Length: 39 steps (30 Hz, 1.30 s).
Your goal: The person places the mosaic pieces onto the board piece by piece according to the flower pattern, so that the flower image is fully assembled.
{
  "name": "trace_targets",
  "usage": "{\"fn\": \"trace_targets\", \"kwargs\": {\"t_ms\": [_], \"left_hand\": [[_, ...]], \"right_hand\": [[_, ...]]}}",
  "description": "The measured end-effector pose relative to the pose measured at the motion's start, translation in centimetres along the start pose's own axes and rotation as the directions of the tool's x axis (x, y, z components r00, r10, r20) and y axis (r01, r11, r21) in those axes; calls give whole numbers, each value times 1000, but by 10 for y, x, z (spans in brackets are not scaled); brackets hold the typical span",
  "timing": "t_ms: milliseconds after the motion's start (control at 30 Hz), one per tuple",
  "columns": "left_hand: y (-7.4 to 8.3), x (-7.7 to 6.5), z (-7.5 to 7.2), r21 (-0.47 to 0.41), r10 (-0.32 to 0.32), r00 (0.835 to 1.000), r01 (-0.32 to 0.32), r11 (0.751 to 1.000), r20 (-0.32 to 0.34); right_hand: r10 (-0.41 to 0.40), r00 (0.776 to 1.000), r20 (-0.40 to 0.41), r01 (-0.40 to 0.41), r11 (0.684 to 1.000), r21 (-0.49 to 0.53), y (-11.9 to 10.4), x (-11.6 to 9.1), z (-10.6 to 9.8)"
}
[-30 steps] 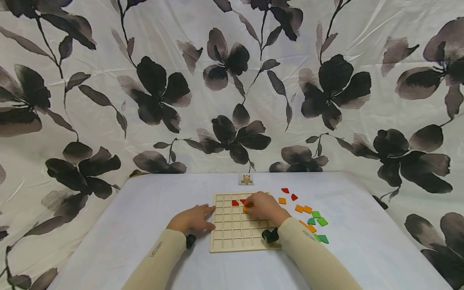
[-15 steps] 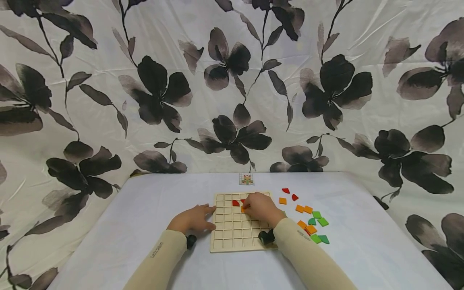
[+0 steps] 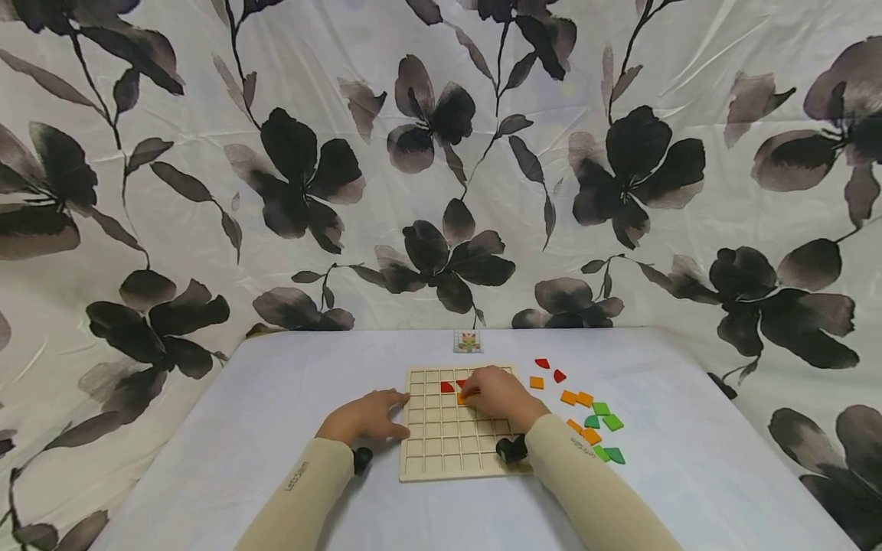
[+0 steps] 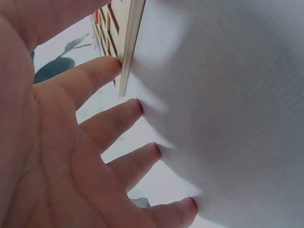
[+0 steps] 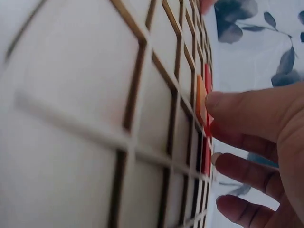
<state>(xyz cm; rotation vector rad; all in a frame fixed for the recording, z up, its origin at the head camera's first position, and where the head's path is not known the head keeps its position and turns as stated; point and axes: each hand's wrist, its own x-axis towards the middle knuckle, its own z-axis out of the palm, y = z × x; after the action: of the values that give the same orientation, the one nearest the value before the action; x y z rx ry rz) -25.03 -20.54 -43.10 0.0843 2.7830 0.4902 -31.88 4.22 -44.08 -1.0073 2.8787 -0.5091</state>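
A pale wooden grid board (image 3: 441,440) lies on the white table. My left hand (image 3: 367,417) is spread at its left edge; in the left wrist view a fingertip (image 4: 114,65) touches the board's side while other fingertips rest on the cloth. My right hand (image 3: 498,394) reaches over the upper part of the board. Its thumb and index finger pinch an orange square tile (image 5: 200,97) at a grid cell, partly hidden by the fingers. Just above that tile, a red quarter-round piece (image 3: 447,387) sits in a cell, with another red piece (image 3: 461,383) half covered by the hand.
Right of the board lie loose red pieces (image 3: 542,363), orange squares (image 3: 568,397), light green squares (image 3: 612,422) and dark green quarter-rounds (image 3: 614,455). Behind the board is a small pattern card (image 3: 468,341). A floral cloth (image 3: 441,191) hangs behind the table.
The right hand shifts slightly left with the orange tile, then stays at nearly the same cell. The left hand keeps its place at the board's edge.
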Motion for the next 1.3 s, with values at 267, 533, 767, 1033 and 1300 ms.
{"fn": "trace_targets", "kwargs": {"t_ms": [267, 533, 767, 1033, 1300], "left_hand": [[-2, 1, 1, 20, -16, 1000, 16, 1000, 1], [-2, 0, 0, 25, -33, 999, 32, 999, 12], [-1, 0, -1, 23, -30, 999, 30, 999, 20], [-6, 6, 4, 16, -11, 1000, 10, 1000, 24], [-6, 6, 4, 19, -4, 1000, 4, 1000, 24]], "right_hand": [[121, 993, 7, -122, 991, 59, 24, -9, -21], [268, 963, -22, -268, 963, -17, 59, -18, -39], [368, 930, -2, -368, 930, 3, 83, -27, -40], [404, 915, 22, -404, 915, 15, 92, -34, -33], [356, 934, -18, -356, 935, -6, 88, -34, -34]]}}
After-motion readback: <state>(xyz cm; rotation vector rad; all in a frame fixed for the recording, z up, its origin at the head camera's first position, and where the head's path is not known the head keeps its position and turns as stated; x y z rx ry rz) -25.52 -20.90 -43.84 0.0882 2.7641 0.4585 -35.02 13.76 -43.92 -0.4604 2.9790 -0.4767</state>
